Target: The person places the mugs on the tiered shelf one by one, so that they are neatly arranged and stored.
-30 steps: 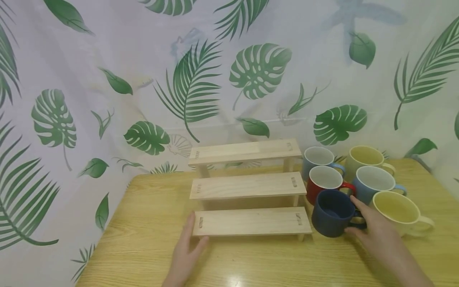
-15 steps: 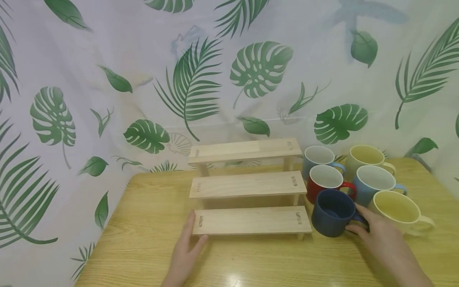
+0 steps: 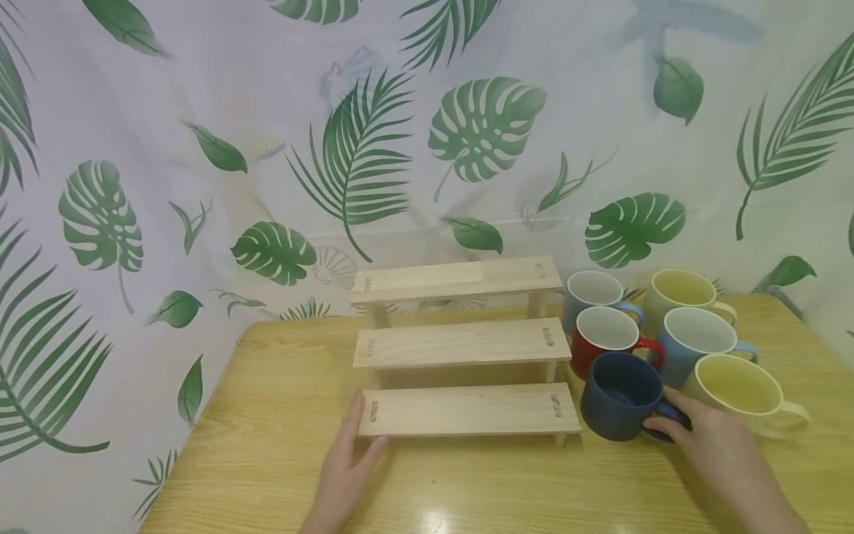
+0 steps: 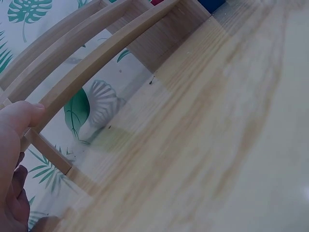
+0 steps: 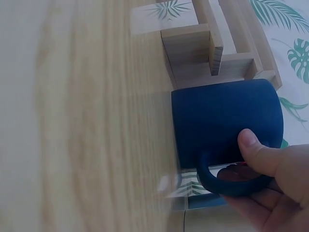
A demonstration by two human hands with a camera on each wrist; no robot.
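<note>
A dark blue mug (image 3: 622, 397) stands right of the lowest step of a three-tier wooden shelf rack (image 3: 467, 411). My right hand (image 3: 717, 445) grips its handle (image 5: 227, 187); in the right wrist view the thumb presses by the handle's top and the fingers curl behind it. At the left end of the lowest step, my left hand (image 3: 347, 460) holds the corner, with its thumb at the front edge. The left wrist view shows that thumb (image 4: 26, 113) against the board, with the other fingers curled below.
Close behind the blue mug stands a red mug (image 3: 582, 356). Light blue mugs (image 3: 677, 360) and yellow mugs (image 3: 723, 408) crowd the right side of the wooden table (image 3: 267, 415). A leaf-patterned cloth (image 3: 267, 111) hangs behind.
My right hand's fingers have closed further onto the blue mug's handle, and the handle has turned slightly outward. The mug body has barely moved. My left hand stays in place.
</note>
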